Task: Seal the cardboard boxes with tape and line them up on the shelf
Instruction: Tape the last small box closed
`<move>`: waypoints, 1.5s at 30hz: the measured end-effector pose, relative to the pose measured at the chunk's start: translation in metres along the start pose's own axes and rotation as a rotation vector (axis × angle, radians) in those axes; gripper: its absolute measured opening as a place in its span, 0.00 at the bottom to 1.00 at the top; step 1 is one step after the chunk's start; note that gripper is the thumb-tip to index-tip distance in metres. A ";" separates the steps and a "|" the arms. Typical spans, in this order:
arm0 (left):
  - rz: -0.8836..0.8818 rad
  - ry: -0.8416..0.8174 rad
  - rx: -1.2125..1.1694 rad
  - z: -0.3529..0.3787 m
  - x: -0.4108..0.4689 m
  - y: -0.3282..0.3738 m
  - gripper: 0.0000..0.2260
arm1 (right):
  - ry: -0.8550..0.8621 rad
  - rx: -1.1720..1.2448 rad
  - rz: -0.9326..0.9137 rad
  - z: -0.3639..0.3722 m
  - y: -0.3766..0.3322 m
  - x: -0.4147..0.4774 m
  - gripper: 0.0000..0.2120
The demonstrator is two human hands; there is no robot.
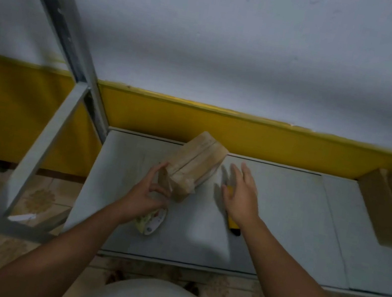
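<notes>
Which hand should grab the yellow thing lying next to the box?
Probably the right. The right hand is open and sits right over the yellow tool, partly covering it. The left hand is on the other side, busy pinching the near end of the cardboard box.

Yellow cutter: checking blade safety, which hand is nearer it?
Right. The right hand is over the yellow cutter; the left hand is off to its left, holding the cardboard box.
</notes>
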State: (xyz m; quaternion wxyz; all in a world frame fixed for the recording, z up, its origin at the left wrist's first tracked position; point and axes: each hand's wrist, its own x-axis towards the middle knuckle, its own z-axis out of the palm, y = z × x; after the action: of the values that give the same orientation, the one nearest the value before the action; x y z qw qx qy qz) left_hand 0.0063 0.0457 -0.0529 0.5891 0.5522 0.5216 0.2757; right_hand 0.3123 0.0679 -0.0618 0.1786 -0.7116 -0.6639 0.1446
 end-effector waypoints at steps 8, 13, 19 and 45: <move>-0.049 0.015 -0.027 -0.001 -0.001 -0.001 0.48 | -0.233 0.075 0.498 0.027 0.047 -0.059 0.22; -0.055 0.000 0.012 -0.005 0.000 -0.001 0.49 | -0.224 0.234 0.434 0.021 0.044 -0.059 0.16; -0.045 -0.002 -0.003 -0.009 -0.004 0.008 0.45 | -0.100 0.402 0.363 -0.028 0.018 -0.106 0.13; 0.002 -0.045 0.175 -0.024 -0.001 0.005 0.43 | -0.560 0.037 0.048 -0.049 -0.141 -0.079 0.19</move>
State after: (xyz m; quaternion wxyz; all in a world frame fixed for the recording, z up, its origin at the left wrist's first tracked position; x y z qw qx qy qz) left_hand -0.0145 0.0551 -0.0441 0.5497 0.6081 0.5300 0.2172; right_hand 0.2025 -0.0062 0.0426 -0.0024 -0.6560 -0.6677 0.3520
